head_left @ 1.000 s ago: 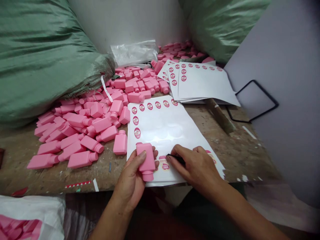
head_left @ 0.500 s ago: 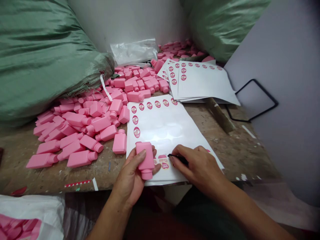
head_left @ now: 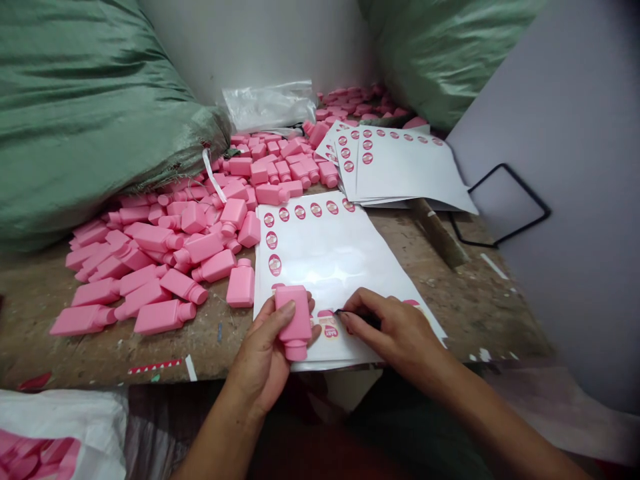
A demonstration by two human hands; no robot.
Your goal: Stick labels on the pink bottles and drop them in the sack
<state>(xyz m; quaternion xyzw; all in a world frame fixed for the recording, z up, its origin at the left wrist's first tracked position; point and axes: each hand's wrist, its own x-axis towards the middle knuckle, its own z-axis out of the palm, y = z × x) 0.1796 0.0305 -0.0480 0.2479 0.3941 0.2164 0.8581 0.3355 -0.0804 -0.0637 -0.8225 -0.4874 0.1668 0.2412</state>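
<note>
My left hand is shut around a pink plastic bottle, its neck and cap pointing toward me, just over the near edge of a white label sheet. My right hand pinches a small black tool, the exact kind hidden by my fingers. Its tip touches the sheet at the top edge of a pink-and-cream oval label. Ovals with a dark pink print run along the sheet's top and left margins.
A heap of pink bottles covers the worn wooden table to the left. Stacked label sheets lie behind. Green woven sacks rise at the back left, and a white sack holding pink bottles lies at the lower left.
My right hand has shifted slightly up and left at the label. My left hand and its bottle have barely moved.
</note>
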